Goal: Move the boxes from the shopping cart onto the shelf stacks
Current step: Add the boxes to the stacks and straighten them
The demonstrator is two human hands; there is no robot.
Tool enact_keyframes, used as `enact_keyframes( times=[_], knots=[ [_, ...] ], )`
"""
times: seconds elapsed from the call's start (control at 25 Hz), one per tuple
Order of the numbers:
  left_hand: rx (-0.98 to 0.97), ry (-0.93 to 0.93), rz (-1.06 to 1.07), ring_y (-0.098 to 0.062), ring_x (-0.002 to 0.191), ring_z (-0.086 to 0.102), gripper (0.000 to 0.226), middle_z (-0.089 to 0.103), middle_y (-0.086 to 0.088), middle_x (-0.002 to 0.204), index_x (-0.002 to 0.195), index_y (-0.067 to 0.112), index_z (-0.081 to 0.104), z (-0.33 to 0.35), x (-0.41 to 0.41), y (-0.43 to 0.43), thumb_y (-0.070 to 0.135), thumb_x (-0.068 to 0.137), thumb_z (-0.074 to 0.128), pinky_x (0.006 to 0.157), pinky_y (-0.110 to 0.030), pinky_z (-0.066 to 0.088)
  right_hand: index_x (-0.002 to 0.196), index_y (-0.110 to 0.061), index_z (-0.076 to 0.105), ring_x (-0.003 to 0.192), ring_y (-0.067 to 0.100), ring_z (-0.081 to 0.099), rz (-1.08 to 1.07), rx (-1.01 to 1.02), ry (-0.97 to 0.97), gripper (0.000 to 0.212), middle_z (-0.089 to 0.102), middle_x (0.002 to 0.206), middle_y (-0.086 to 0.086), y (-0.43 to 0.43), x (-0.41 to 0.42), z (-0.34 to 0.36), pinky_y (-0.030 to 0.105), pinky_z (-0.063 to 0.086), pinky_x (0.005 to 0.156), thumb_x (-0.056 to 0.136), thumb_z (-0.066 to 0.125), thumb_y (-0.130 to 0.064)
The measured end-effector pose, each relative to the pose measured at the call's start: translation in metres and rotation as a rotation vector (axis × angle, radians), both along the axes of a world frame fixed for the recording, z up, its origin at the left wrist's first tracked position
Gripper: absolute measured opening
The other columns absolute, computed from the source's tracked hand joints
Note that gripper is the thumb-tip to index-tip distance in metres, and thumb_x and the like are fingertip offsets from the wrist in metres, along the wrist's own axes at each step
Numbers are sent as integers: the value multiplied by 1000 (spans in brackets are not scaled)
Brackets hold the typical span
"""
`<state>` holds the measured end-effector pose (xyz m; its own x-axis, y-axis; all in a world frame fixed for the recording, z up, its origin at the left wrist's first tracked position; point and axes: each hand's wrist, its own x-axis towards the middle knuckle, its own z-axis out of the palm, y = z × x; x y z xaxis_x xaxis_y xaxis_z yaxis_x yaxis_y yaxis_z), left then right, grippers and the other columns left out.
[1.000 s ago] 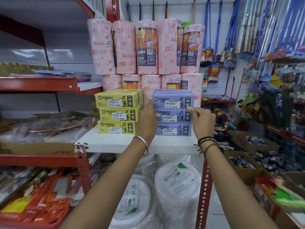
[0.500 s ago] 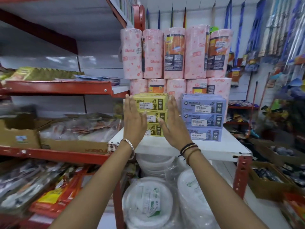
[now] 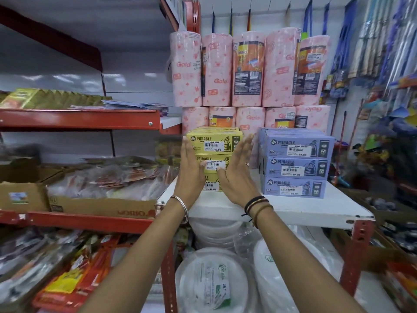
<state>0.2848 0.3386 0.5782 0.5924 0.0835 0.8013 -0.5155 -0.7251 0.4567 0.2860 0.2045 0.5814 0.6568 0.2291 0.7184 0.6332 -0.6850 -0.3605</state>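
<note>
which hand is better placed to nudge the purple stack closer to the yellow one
Right. The right hand is open beside the yellow stack, nearer the purple stack; the left hand is on the yellow stack's far side.

Scene is lit brightly and evenly from overhead; shadows are soft. Glare patches are seen on the white back panel [image 3: 94,80] and plastic wrap. Strong wide-angle bending is noted at the edges. Left and right margins are smeared by motion blur; centre stays sharp.
</note>
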Motion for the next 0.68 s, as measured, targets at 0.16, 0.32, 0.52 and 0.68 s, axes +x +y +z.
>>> enact_keyframes(
  times=[0.16, 0.32, 0.52, 0.68],
  knots=[
    [21, 17, 37, -36, 133, 28, 74, -1, -16, 155, 144, 8, -7, 0, 5, 2, 14, 95, 48, 79, -14, 46, 129, -3, -38, 137, 28, -31, -82, -49, -43, 91, -46, 136, 11, 5, 7, -5, 28, 7, 114, 92, 42, -25],
    [178, -34, 157, -38, 132, 30, 79, -11, -18, 154, 143, 5, -11, -3, 10, 3, 10, 92, 50, 65, -11, 48, 134, -12, -35, 138, 20, -29, -250, -116, -156, 84, -44, 144, 9, 2, 20, -18, 40, 13, 117, 90, 29, -45],
    [349, -68, 337, -24, 141, -15, 66, -28, -4, 150, 143, 14, -15, -15, 23, 21, 41, 96, 23, 114, -42, -4, 138, -14, -28, 139, 22, -29, -276, -201, -263, 84, -46, 143, -2, 0, 34, -25, 39, -6, 118, 89, 28, -52],
    [377, -12, 372, -21, 141, -15, 67, -40, 9, 145, 143, 17, -15, -18, 28, 29, 52, 92, 13, 114, -45, -6, 139, -12, -26, 139, 22, -29, -314, -224, -270, 84, -46, 143, -1, -3, 37, -23, 35, -16, 116, 88, 26, -54]
  ],
)
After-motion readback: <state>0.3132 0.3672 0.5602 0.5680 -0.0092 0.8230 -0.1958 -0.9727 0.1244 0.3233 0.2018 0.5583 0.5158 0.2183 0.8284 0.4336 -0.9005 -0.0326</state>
